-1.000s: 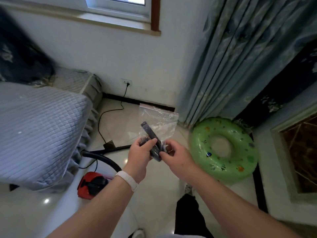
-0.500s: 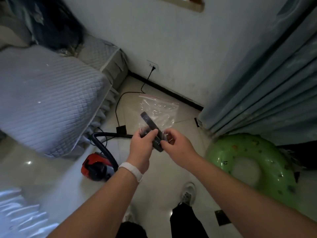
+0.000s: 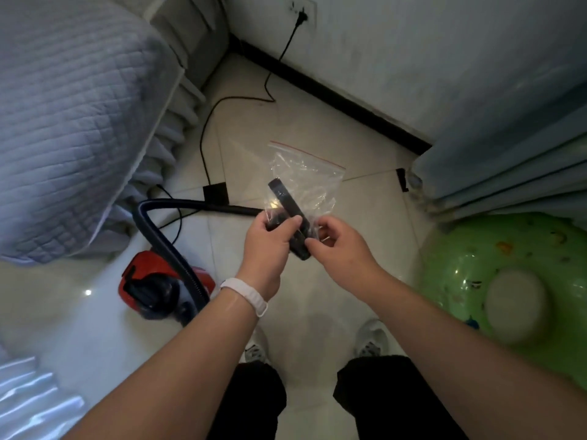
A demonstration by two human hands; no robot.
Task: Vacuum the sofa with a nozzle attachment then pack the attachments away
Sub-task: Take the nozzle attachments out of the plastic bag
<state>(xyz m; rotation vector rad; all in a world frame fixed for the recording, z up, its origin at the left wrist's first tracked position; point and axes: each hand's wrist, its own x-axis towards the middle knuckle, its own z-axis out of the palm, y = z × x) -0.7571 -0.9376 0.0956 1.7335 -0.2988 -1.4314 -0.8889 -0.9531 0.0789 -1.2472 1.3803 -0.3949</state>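
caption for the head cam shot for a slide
Packing up: left hand and right hand hold a nozzle attachment and a clear zip bag, red vacuum on the floor beside the sofa.

left wrist: white band (image 3: pixel 245 296) | black trousers (image 3: pixel 254 408) | pale sneakers (image 3: pixel 371 340)

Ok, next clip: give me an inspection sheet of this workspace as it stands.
Surface: pale glossy tiled floor.
Job's things: black nozzle held against a clear bag with a red zip strip; cannot tell if it is inside. Red vacuum cleaner on the floor with its hose looping out; sofa at the left under a quilted cover.
Clutter: green swim ring on the floor at the right.
Hands: left hand grips the nozzle; right hand pinches the bag.
Cables: black cord runs from a wall plug across the floor.
Surroundings: white wall, curtain.
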